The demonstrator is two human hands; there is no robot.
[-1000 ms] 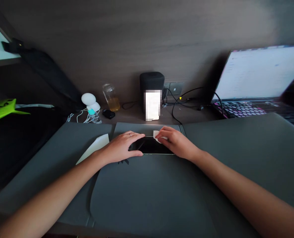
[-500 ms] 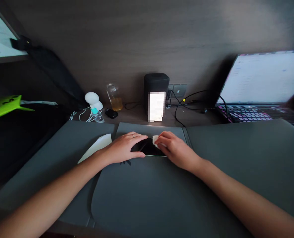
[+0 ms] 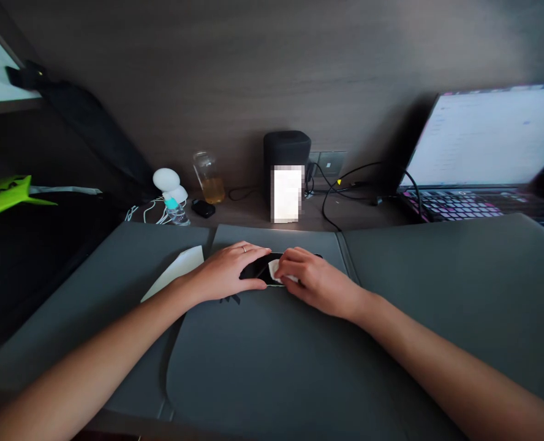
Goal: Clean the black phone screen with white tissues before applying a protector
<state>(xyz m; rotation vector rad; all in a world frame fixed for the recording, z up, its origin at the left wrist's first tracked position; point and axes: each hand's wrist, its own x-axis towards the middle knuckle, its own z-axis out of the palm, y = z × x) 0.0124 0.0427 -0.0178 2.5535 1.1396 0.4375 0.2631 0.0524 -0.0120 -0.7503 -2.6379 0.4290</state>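
Note:
A dark smartphone point(image 3: 255, 269) lies screen up on a grey mat point(image 3: 272, 361), its long side running left to right. My left hand point(image 3: 223, 269), with a ring on one finger, grips the phone's left end, thumb along the near edge and fingers along the far edge. Pinched in my right hand point(image 3: 317, 278) is a small white wipe point(image 3: 272, 268), pressed against the middle of the screen. That hand covers much of the phone's right half. Beside my left wrist lies a flat white sheet point(image 3: 177, 267), partly under the forearm.
Behind the mat stands a black box-shaped device point(image 3: 287, 144) with a blurred bright front. To its left are a glass bottle point(image 3: 212, 187), a small black object point(image 3: 203, 208), a clear bottle with teal top point(image 3: 175, 211) and a white rounded device point(image 3: 167, 180). An open laptop point(image 3: 483, 144) and cables point(image 3: 329, 202) are at right.
My right hand has slid the white wipe left and slightly toward me across the screen. The left hand keeps its grip on the phone. The whole view has shifted slightly.

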